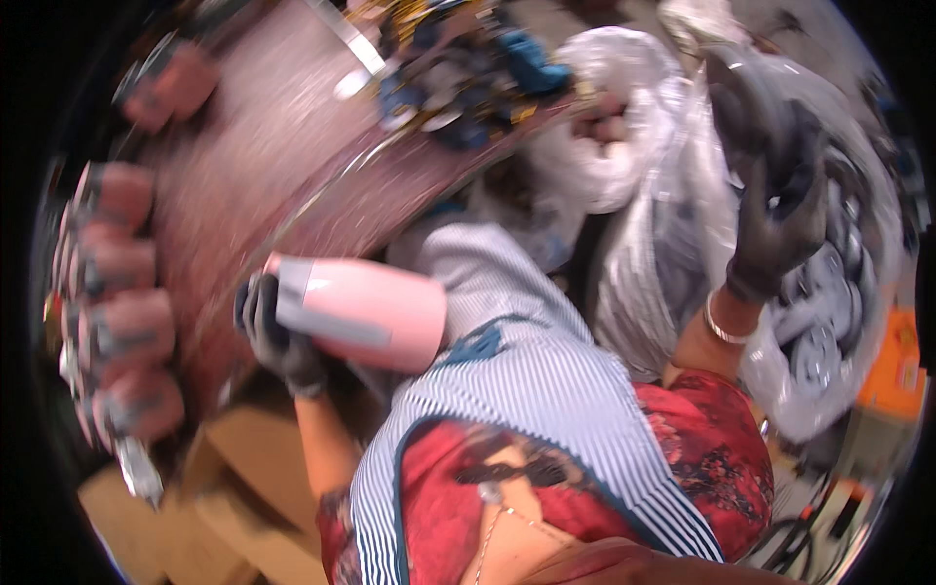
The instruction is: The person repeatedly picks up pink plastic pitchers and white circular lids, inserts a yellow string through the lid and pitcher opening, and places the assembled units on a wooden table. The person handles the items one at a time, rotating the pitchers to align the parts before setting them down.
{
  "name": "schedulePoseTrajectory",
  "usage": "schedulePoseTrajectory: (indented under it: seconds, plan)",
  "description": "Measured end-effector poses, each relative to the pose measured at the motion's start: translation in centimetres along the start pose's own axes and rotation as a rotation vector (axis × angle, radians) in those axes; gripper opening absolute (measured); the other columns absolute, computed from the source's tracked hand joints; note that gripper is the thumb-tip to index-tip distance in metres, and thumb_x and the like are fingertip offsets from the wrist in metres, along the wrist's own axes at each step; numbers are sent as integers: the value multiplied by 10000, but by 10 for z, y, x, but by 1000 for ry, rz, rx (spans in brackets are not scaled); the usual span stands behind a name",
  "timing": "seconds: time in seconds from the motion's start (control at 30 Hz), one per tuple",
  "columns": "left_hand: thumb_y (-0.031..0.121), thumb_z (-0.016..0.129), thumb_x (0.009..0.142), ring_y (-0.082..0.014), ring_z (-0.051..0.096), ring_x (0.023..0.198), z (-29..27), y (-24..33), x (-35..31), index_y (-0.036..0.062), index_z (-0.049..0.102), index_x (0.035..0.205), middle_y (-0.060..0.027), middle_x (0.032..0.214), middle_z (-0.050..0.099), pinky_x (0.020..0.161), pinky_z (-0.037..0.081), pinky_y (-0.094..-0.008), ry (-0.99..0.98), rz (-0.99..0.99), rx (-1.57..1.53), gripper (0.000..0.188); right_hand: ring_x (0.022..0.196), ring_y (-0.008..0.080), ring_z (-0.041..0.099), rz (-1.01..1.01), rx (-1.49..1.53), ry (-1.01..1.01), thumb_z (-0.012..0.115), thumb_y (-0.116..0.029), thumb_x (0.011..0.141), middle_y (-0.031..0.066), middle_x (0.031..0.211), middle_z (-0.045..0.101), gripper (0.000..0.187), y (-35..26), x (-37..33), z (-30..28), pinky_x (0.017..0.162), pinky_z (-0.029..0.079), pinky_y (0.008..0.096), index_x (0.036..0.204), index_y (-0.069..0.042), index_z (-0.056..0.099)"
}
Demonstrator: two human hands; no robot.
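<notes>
My left hand [283, 331], in a dark grey glove, grips a pink electric kettle body [414, 310] with a grey strip along its side. The kettle body lies tilted on its side in front of my striped apron [526, 361], beside the table edge. My gloved right hand [785, 229] is raised at the upper right with its fingers round a grey rounded plastic part [746, 102], blurred by motion. Just below that hand, a clear plastic bag [795, 414] holds several grey plastic parts [819, 312].
Several pink kettle bodies [132, 327] stand along the left of the reddish table [234, 146]. A heap of dark, blue and yellow small parts [453, 73] lies at its far end. Another plastic bag [624, 58] holds pinkish pieces. Cardboard boxes [244, 478] are at the lower left, an orange box [892, 366] at right.
</notes>
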State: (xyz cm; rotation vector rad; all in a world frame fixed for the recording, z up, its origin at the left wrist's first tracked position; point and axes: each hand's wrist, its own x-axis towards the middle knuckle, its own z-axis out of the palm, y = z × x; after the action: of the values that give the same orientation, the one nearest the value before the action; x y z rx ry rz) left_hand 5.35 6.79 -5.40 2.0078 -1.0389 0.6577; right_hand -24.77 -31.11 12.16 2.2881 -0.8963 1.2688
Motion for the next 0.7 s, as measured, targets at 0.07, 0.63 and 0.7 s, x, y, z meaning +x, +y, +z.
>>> schedulePoseTrajectory:
  seconds: [0.07, 0.63, 0.7]
  plan:
    - [128, 675, 862, -281, 555, 1174, -9, 2, -5, 69, 689, 1242, -83, 1230, 668, 1074, 361, -417, 82, -224, 66, 385, 750, 250, 649, -90, 616, -303, 766, -127, 724, 141, 937, 683, 540, -50, -46, 35, 666, 518, 364, 1240, -30, 641]
    - [130, 660, 908, -339, 469, 1332, -18, -54, -103, 68, 672, 1224, -136, 1296, 612, 1103, 373, -407, -71, -642, -171, 322, 1394, 460, 322, -49, 914, -933, 737, -464, 802, 212, 1540, 351, 706, -109, -254, 177, 1148, 289, 528, 1398, -154, 517]
    - [161, 638, 933, -340, 479, 1330, -12, -46, -106, 37, 686, 1164, -111, 1276, 629, 1095, 384, -431, -82, -594, -42, 266, 1320, 389, 434, 110, 1118, -1034, 716, -380, 850, 197, 1449, 451, 610, -108, -249, 191, 1119, 340, 454, 1358, -99, 529]
